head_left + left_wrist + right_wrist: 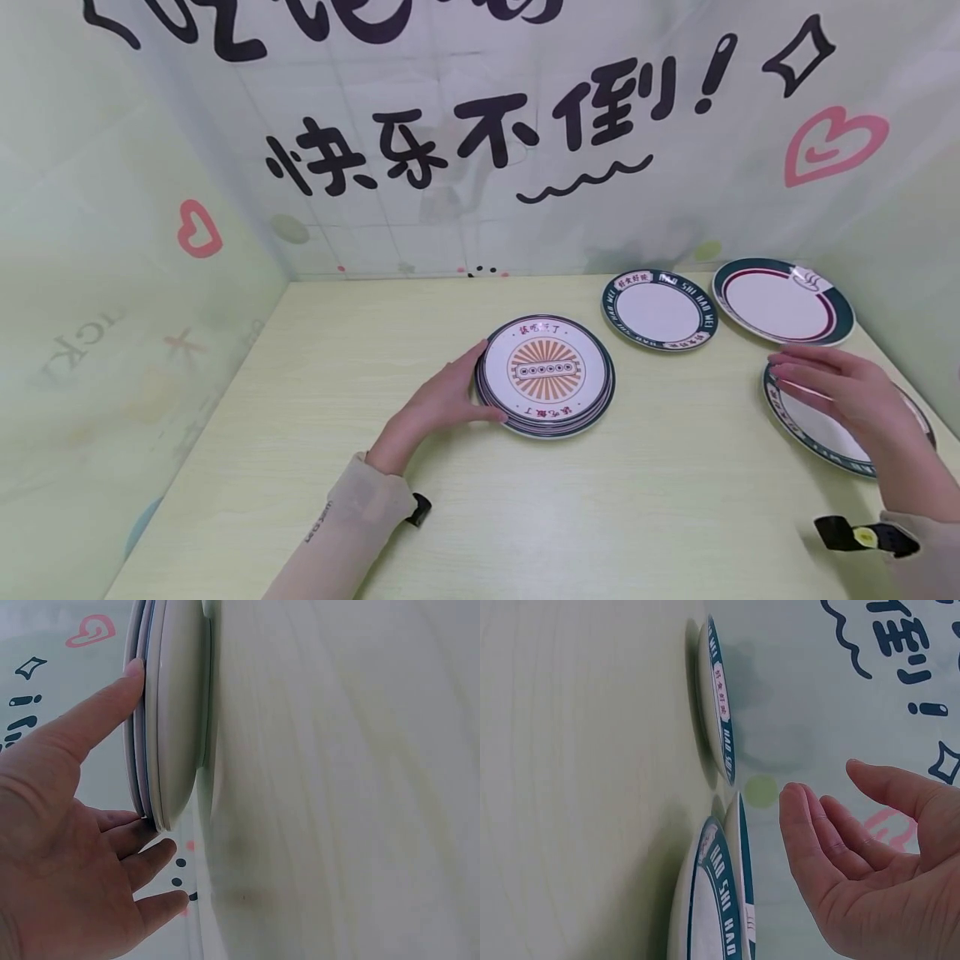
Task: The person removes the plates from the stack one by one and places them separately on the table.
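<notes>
A stack of several round plates (545,375) sits mid-table, its top plate white with an orange sunburst. My left hand (450,390) holds the stack's left side; in the left wrist view the thumb (101,712) lies along the rims, with fingertips at the lower edge and the outer fingers apart from it. To the right, my right hand (855,392) hovers over a green-rimmed plate (813,446), partly hiding it. In the right wrist view that hand (870,855) has loosely bent fingers, a gap to the thumb and nothing held.
A small green-rimmed plate (660,310) lies at the back, right of the stack. Beside it, a larger plate with a green rim and red ring (780,302) lies near the right wall. A printed backdrop (450,225) stands behind the wooden table (322,350).
</notes>
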Available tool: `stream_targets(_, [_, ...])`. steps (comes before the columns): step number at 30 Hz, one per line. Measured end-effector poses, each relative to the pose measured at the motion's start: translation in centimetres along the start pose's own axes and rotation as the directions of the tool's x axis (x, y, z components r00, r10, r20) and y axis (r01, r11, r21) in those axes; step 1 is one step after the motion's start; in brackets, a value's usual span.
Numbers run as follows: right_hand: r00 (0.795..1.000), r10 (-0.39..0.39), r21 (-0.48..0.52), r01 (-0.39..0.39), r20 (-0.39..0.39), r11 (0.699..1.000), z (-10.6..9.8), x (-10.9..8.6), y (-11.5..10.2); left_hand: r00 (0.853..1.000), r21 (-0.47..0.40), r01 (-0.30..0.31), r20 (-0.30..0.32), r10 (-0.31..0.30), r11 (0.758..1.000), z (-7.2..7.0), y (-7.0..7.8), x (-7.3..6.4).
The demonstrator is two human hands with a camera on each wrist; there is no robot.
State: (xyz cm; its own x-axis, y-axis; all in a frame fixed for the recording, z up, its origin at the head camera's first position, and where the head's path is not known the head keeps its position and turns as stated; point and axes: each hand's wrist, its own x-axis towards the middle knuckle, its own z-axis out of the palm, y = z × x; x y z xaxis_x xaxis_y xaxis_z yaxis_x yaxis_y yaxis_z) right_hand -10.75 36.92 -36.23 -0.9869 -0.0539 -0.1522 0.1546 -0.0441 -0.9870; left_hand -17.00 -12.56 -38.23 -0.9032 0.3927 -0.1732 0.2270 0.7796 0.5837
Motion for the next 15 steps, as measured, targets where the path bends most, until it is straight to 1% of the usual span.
stream_targets(4, [0.999, 0.007, 0.005, -0.007, 0.035, 1.0, 1.1, 0.6, -0.1, 1.0, 0.005, 0.003, 0.002, -0.003, 1.0, 0.0, 0.0, 0.0])
stream_targets(8, [0.999, 0.011, -0.032, -0.009, 0.042, 0.999, 2.2, 1.3, -0.1, 1.0, 0.01, 0.007, 0.003, -0.007, 1.0, 0.0, 0.0, 0.0])
stream_targets(15, [0.998, 0.015, -0.033, -0.013, 0.066, 0.999, 3.8, 2.6, 0.1, 1.0, 0.001, 0.003, 0.0, -0.003, 1.0, 0.0, 0.0, 0.0])
